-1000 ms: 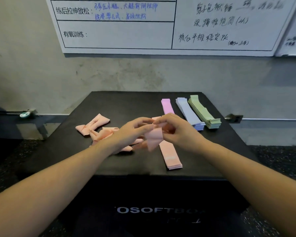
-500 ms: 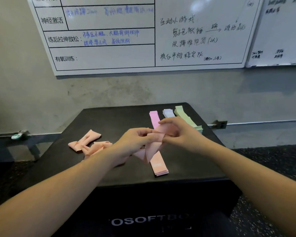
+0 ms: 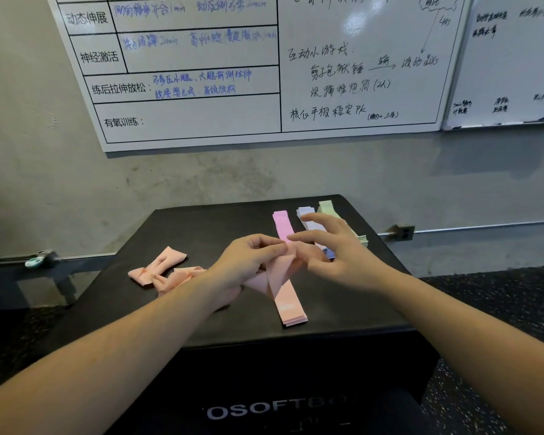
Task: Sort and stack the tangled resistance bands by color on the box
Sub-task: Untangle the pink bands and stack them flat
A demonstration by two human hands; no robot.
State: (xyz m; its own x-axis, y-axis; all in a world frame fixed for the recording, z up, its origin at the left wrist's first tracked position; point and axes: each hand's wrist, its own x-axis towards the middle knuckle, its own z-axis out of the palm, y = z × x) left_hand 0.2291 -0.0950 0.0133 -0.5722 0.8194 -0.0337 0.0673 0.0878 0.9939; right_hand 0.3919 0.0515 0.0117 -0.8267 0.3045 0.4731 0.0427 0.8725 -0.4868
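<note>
On the black soft box point(image 3: 220, 221) lie sorted stacks: salmon bands point(image 3: 291, 310) at the front, a pink band point(image 3: 281, 224), lilac bands point(image 3: 307, 215) and green bands point(image 3: 327, 207) behind. A tangle of salmon bands point(image 3: 161, 271) lies at the left. My left hand point(image 3: 248, 259) pinches a twisted salmon band point(image 3: 277, 274) above the front stack. My right hand point(image 3: 333, 249) is beside it with fingers spread, its lower fingers touching the band's top end.
A whiteboard point(image 3: 264, 70) with writing hangs on the grey wall behind the box. A wall socket point(image 3: 404, 232) and a conduit sit to the right, and a small clip point(image 3: 33, 262) on a rail to the left. Dark speckled floor surrounds the box.
The view has tilted upward. My right hand has loosened its pinch on the salmon band and spread its fingers, while the left hand keeps hold of it.
</note>
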